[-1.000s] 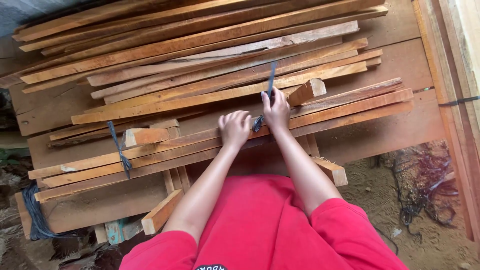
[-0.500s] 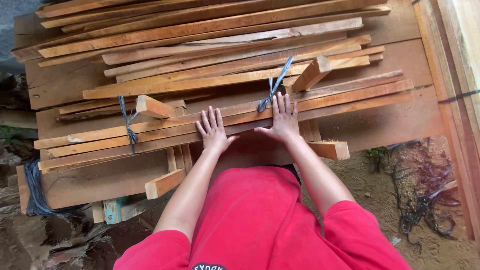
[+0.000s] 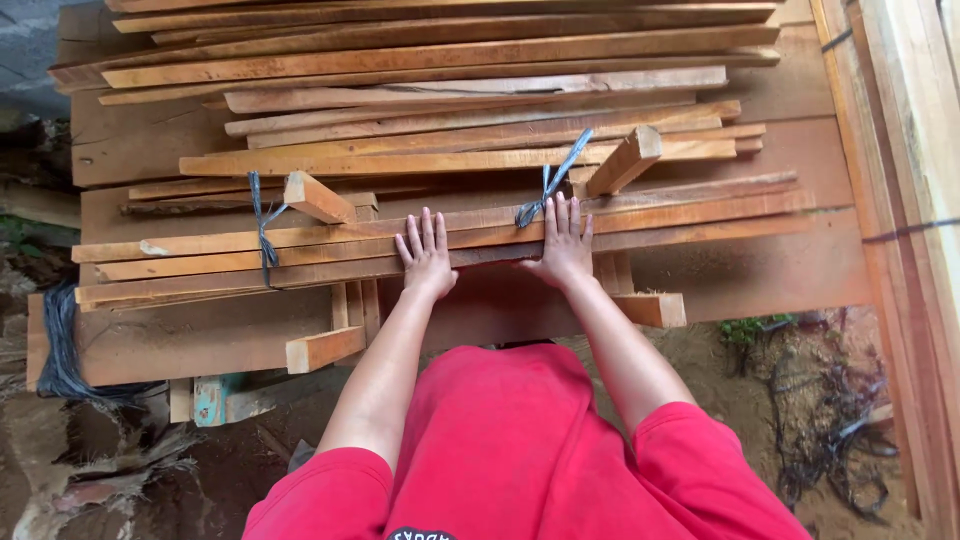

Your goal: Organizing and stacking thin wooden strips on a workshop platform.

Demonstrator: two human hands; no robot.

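Observation:
A bundle of long thin wooden slats (image 3: 680,215) lies across a wide board in front of me. Two blue-grey straps tie it: one on the left (image 3: 262,225), one near the middle (image 3: 548,188). My left hand (image 3: 427,255) rests flat on the bundle with fingers spread. My right hand (image 3: 566,242) lies flat on the same slats, fingertips just below the knot of the middle strap. Neither hand holds anything.
More loose slats (image 3: 450,55) are stacked behind the bundle. Short wooden blocks (image 3: 318,197) (image 3: 625,160) stick up under the stack. Planks bound with a dark strap (image 3: 905,200) run along the right. Muddy ground with dark strap scraps (image 3: 835,430) lies below.
Both hands let go of the middle strap's knot and spread flat on the bundle. My left hand moved left, apart from the right.

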